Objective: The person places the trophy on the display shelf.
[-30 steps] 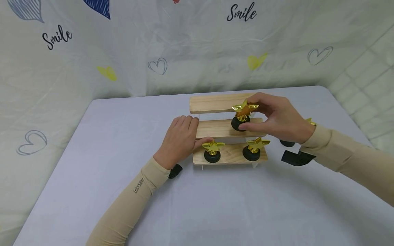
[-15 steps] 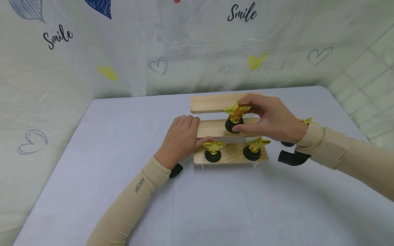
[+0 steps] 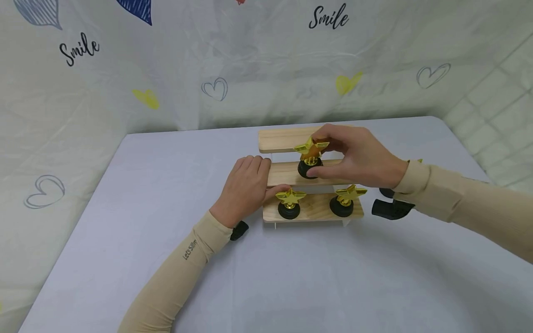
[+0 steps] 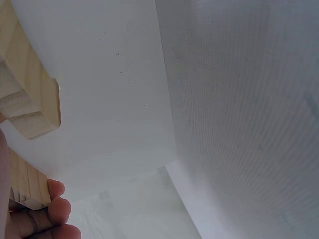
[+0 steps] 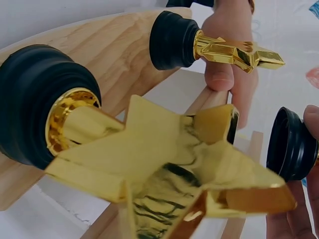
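A three-tier wooden shelf [image 3: 287, 175] stands on the table. My left hand [image 3: 243, 189] grips the left end of its middle board; in the left wrist view, fingertips [image 4: 60, 210] curl round the board's end. My right hand [image 3: 360, 152] holds a gold star trophy [image 3: 311, 149] by its star and black base, over the middle board. In the right wrist view that trophy's base [image 5: 286, 144] shows its underside, clear of the board. Two similar trophies stand on the lowest board, a left one [image 3: 289, 206] and a right one [image 3: 343, 203].
Another black-based trophy [image 3: 387, 192] is mostly hidden behind the right wrist. The top board [image 3: 285, 140] lies partly behind the right hand. A white tablecloth [image 3: 166, 194] covers the table, and a printed curtain [image 3: 266, 60] hangs behind it.
My right hand has carried the star trophy leftward along the middle board. The left hand keeps its grip on the board's end, and the two lower trophies stay in place.
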`<action>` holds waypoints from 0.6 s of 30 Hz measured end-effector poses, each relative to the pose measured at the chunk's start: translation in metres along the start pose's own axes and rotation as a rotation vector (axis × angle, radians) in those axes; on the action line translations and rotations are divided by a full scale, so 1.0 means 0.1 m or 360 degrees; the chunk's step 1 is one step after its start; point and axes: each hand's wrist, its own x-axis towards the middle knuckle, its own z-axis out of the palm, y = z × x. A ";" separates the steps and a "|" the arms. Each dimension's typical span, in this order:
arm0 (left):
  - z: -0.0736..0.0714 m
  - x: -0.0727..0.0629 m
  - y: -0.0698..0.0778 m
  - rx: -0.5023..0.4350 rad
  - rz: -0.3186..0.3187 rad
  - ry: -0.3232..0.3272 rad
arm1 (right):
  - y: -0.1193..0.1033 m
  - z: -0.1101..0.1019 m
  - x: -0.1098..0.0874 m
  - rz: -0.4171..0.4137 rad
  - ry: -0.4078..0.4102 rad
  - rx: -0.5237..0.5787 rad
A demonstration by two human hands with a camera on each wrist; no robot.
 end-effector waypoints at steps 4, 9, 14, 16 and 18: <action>0.00 0.00 0.00 -0.0004 -0.0002 -0.0006 | -0.01 0.03 0.05 0.0013 -0.0035 0.0017; 0.00 0.01 0.00 0.0012 0.0009 0.0008 | -0.01 0.07 0.09 0.0050 -0.0053 0.0049; 0.00 0.01 0.01 0.0053 0.0007 0.0021 | -0.01 0.12 0.13 0.0106 -0.0081 0.0044; 0.00 0.01 0.01 0.0071 0.0003 0.0022 | -0.01 0.14 0.15 0.0125 -0.0102 0.0024; -0.01 0.00 0.01 0.0082 -0.0002 0.0022 | -0.01 0.16 0.16 0.0139 -0.0122 0.0016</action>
